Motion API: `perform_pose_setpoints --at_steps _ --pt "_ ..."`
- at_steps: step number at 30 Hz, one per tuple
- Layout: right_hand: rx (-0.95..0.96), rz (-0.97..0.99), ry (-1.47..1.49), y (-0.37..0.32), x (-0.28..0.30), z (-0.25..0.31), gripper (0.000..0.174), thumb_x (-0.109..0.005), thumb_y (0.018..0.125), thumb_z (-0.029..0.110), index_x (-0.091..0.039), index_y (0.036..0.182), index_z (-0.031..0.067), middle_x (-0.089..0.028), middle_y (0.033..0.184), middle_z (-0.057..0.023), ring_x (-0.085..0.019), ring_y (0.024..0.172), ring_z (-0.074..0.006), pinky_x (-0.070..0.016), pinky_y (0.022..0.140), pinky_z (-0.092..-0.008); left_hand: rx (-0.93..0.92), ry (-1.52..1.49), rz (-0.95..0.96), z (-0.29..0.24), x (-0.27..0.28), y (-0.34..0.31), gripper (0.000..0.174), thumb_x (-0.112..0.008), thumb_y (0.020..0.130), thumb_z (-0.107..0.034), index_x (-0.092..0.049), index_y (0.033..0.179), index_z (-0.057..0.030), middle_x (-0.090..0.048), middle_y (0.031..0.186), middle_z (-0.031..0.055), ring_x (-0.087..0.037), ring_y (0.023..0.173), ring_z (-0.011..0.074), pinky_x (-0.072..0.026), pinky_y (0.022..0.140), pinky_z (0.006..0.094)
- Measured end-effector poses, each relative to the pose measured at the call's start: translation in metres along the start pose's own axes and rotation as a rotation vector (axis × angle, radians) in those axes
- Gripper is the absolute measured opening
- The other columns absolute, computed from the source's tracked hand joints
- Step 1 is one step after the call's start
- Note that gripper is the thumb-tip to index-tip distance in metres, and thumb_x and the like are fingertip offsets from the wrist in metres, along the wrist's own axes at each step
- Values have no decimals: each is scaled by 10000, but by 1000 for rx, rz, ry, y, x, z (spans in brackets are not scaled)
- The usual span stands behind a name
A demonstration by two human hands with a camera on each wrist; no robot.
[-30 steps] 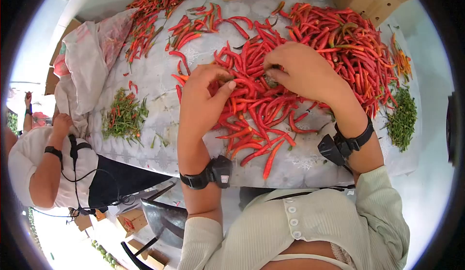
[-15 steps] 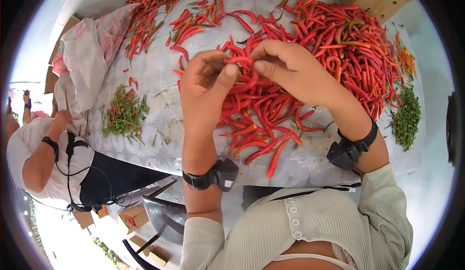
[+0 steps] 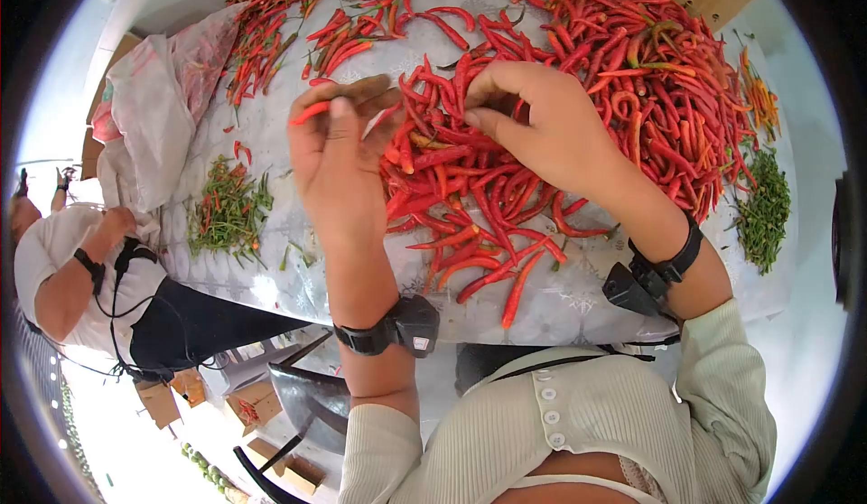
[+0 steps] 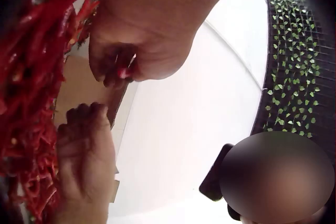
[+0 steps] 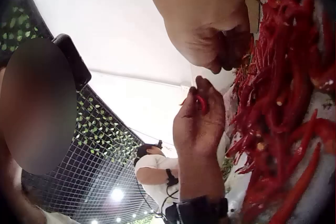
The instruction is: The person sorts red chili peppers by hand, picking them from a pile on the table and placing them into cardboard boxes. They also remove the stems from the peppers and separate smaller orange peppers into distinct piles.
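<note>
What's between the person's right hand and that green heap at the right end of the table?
In the head view, the big heap of red chilies lies between the right hand and the green heap.

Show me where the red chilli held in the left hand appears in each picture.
Head: the held chilli is upper left of centre, jutting out past the thumb of the left hand.
Left wrist: only a small red bit of it shows between the fingers, up and left of centre.
Right wrist: it is just right of centre.
Shared landmark: the mass of red chillies, along the left edge and right edge respectively in the wrist views.
</note>
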State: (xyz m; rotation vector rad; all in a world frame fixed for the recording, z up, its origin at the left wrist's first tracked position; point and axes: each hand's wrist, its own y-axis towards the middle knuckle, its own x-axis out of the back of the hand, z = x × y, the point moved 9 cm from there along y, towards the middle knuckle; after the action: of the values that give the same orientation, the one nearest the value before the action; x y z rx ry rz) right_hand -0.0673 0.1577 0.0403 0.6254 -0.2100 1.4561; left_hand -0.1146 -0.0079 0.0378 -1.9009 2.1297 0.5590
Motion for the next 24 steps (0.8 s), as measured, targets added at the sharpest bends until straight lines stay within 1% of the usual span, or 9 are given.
perform_pose_setpoints --at_steps 3,4,5,8,13,17,19,22,24 --pt "102 91 -312 -6 -10 -7 186 -675 759 152 -629 894 33 -622 821 -126 -603 819 -305 -469 702 -399 52 71 -83 5 31 7 104 -492 939 -94 -539 1023 -54 -565 867 55 -530 733 105 -446 616 226" --pt "123 114 -398 -10 -14 -12 191 -674 756 156 -630 895 32 -614 819 -131 -597 836 -312 -467 710 -407 65 41 -143 8 32 8 107 -534 914 -86 -557 1008 -40 -537 776 24 -457 607 61 -364 507 192" --pt "143 136 -485 -12 -18 -13 197 -674 753 160 -631 896 31 -607 818 -137 -591 852 -320 -465 718 -415 81 66 -104 9 29 8 109 -538 912 -87 -561 1004 -33 -518 734 13 -434 576 62 -345 488 196" --pt "105 151 -403 -10 -17 -13 211 -672 759 160 -635 921 31 -622 875 -153 -594 840 -349 -471 724 -417 117 133 -18 12 20 7 111 -554 904 -88 -577 987 -18 -465 636 -17 -360 496 58 -289 439 201" --pt "-120 118 167 0 -7 -23 224 -636 831 130 -599 1007 -5 -652 888 -110 -630 796 -229 -485 705 -337 157 144 43 18 3 -1 111 -596 882 -78 -601 971 -13 -451 612 -35 -300 451 27 -231 405 185" --pt "-244 127 472 -1 -9 -23 227 -608 882 129 -572 1048 -22 -649 843 -63 -604 806 -111 -481 698 -270 190 186 124 21 -10 -7 157 -643 863 -103 -614 989 -14 -511 670 -37 -349 497 8 -259 436 173" --pt "-229 138 531 -1 -12 -23 227 -610 885 137 -572 1042 -22 -652 843 -66 -605 788 -110 -481 690 -263 189 191 190 25 -14 -9 202 -687 841 -132 -629 997 -19 -562 742 -40 -420 570 -7 -309 481 161" --pt "-235 200 597 -5 -16 -14 206 -608 888 139 -581 1008 -26 -651 833 -65 -604 758 -107 -483 678 -255 142 224 192 26 -14 -10 240 -707 827 -135 -635 1019 -10 -573 774 -27 -445 609 0 -333 525 154" --pt "-231 225 618 -6 -19 -8 198 -608 892 151 -584 993 -18 -635 809 -45 -594 731 -95 -483 666 -246 118 245 212 25 -16 -10 206 -683 845 -145 -629 989 -8 -567 769 -17 -441 584 15 -324 496 160"
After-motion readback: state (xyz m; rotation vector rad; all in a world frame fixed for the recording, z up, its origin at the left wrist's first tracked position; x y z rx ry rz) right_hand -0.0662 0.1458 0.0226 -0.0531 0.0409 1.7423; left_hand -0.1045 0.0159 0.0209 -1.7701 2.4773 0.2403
